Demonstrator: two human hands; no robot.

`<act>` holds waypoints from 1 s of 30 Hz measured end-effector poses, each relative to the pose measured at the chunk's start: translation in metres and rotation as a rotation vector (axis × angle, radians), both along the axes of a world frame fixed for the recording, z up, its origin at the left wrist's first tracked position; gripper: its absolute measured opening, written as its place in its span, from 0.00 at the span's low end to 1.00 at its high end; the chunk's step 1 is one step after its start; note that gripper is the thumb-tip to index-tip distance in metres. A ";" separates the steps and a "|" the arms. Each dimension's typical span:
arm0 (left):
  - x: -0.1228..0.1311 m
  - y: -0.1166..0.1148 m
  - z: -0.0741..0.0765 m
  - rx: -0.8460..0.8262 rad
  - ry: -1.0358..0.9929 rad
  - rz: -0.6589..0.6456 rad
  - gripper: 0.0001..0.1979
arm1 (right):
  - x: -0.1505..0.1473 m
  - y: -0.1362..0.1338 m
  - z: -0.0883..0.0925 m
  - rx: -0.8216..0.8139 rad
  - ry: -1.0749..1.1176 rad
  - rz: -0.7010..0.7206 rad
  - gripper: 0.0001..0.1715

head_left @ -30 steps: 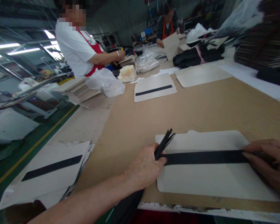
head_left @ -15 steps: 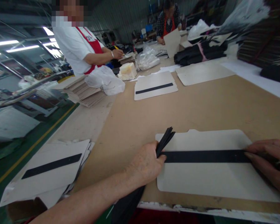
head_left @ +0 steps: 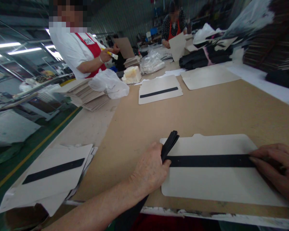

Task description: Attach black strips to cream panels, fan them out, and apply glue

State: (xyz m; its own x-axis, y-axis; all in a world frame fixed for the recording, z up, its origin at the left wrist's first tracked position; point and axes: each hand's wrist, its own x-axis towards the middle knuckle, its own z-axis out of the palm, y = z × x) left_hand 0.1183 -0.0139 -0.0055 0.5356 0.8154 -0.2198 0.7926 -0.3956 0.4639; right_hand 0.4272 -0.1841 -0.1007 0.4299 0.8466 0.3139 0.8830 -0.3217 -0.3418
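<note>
A cream board [head_left: 207,183] with rounded corners lies flat at the table's front edge. Across its middle runs a single black strip [head_left: 207,161]. My left hand [head_left: 149,170] is closed around a bundle of black strips [head_left: 169,146], whose ends stick up past the fingers and whose length hangs below the wrist. The left thumb rests at the strip's left end. At the other end, my right hand [head_left: 276,163] pinches the strip between thumb and fingers, low over the board; part of this hand is cut off by the frame.
On the left lies a stack of boards [head_left: 55,189], the top one bearing a black strip. Farther back are another striped board [head_left: 161,89], a plain board [head_left: 209,77], a plastic bag [head_left: 108,83] and bundled black material [head_left: 204,57]. Two co-workers [head_left: 72,48] stand beyond.
Both my hands stay at the strip's ends, almost unmoved. The nearer co-worker has lifted a brown board in one hand and holds a yellow-handled brush in the other.
</note>
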 end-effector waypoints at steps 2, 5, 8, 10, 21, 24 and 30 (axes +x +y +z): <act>-0.001 -0.003 0.000 0.067 -0.001 -0.019 0.07 | -0.002 0.000 0.004 -0.047 -0.002 0.034 0.14; -0.001 -0.008 -0.001 0.116 -0.009 -0.124 0.08 | -0.007 0.001 0.011 -0.054 -0.047 0.010 0.13; -0.001 -0.013 -0.002 0.114 0.074 -0.276 0.20 | -0.015 0.000 0.023 -0.041 -0.138 0.061 0.16; 0.000 -0.015 -0.003 0.128 0.165 -0.344 0.26 | -0.023 -0.003 0.031 -0.051 -0.208 0.138 0.16; -0.001 -0.019 -0.008 0.285 0.486 -0.617 0.41 | -0.045 -0.016 0.038 -0.132 -0.467 0.236 0.33; 0.000 -0.018 -0.005 0.254 0.473 -0.637 0.36 | -0.045 -0.014 0.039 -0.175 -0.456 0.240 0.33; -0.010 -0.017 0.014 0.265 0.352 -0.691 0.33 | -0.047 -0.026 0.020 0.028 -0.414 0.325 0.22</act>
